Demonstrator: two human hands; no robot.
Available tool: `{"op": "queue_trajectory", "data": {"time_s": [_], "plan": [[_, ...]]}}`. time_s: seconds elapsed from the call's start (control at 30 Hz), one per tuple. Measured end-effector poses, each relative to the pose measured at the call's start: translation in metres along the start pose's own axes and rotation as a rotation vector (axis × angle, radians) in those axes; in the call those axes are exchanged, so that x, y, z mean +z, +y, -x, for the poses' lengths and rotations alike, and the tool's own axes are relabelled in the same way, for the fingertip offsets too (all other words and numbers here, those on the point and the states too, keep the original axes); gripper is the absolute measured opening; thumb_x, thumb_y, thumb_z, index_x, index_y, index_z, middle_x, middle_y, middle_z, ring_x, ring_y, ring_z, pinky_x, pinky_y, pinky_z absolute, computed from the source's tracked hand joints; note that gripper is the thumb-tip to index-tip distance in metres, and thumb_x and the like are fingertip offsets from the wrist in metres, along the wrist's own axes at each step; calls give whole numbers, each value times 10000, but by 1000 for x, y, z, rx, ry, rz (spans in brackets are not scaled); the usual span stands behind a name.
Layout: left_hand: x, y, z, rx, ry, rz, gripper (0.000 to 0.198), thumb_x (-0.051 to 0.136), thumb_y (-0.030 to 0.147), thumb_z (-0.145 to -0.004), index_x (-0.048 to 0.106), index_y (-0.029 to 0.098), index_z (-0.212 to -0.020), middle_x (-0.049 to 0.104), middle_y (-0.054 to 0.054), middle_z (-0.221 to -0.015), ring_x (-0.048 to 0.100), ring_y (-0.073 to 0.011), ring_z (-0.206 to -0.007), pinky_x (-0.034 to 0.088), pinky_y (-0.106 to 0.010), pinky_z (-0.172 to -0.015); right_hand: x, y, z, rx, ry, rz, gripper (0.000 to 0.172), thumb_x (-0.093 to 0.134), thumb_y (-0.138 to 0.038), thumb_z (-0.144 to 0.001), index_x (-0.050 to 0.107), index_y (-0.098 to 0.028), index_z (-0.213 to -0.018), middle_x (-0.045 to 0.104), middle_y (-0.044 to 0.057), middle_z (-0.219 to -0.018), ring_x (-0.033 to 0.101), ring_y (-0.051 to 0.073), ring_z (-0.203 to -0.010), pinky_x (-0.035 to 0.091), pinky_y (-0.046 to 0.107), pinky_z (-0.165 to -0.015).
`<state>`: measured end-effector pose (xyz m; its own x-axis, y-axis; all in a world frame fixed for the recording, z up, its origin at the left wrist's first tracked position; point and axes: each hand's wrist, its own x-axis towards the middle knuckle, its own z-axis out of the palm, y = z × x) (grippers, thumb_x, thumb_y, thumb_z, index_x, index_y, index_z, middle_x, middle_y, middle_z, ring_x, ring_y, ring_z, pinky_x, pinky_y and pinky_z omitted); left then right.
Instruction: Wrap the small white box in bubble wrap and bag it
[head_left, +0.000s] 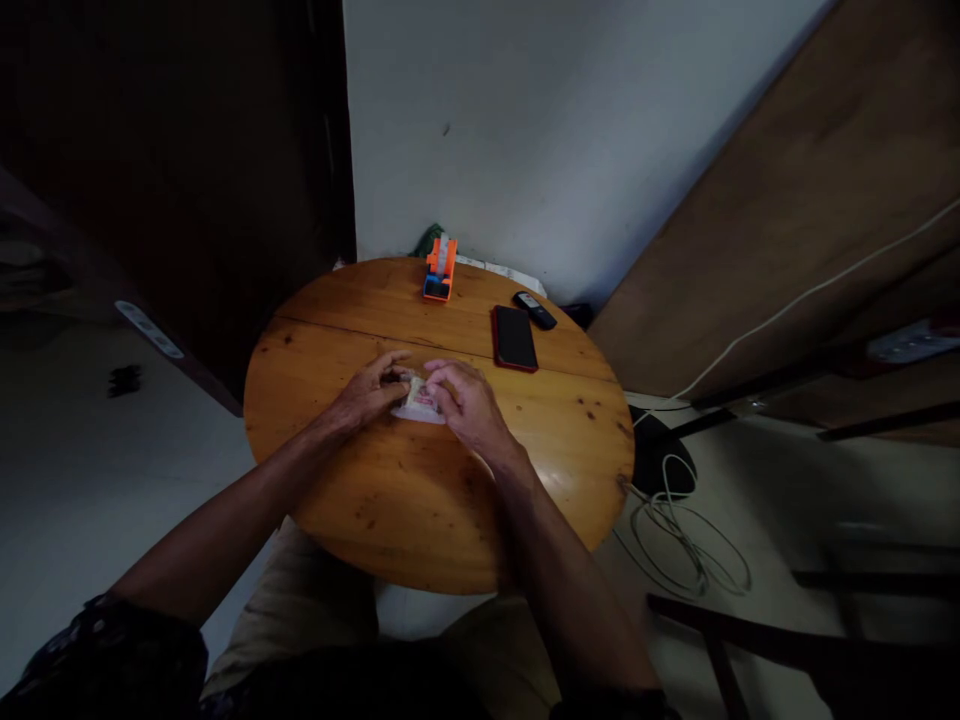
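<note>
A small, pale, clear-edged packet point(421, 394) with reddish print lies on the round wooden table point(435, 480), between my two hands. My left hand point(373, 388) has its thumb and fingers closed on the packet's left side. From the right, my right hand point(466, 402) pinches the packet's upper right part with bent fingers. A whitish flap of the packet shows below the fingertips. What exactly is inside it is too small to make out.
An orange and blue tape dispenser point(440, 268) stands at the table's far edge. A dark phone in a red case point(514, 338) and a black handset point(535, 310) lie to the right. Coiled pale cable point(686, 545) rests on the floor beside a dark chair point(780, 640).
</note>
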<state>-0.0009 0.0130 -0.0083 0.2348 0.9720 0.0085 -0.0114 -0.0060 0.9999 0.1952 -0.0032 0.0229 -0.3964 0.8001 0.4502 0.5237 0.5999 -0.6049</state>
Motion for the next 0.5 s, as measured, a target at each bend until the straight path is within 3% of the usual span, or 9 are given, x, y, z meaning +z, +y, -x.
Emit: {"op": "queue_trajectory", "data": {"time_s": [0.27,0.5], "plan": [[2,8,6,22,-44,6,644,762,331,-678,580,175,-1276,672,-76,-1123,646,-220,-997,516,-347,-869,-4,-4,0,63,136,-138,150,462,-292,-969,572,-234,-886,686,92,-1153,623,233,-1110,455,413,-1011],[8,9,12,80,-187,26,806,827,317,-677,494,197,-1402,620,-128,-1296,628,-258,-1141,493,-385,-976,-9,-3,-3,149,292,-401,216,515,-430,-947,588,-229,-923,695,84,-1156,635,225,-1090,493,392,-983]]}}
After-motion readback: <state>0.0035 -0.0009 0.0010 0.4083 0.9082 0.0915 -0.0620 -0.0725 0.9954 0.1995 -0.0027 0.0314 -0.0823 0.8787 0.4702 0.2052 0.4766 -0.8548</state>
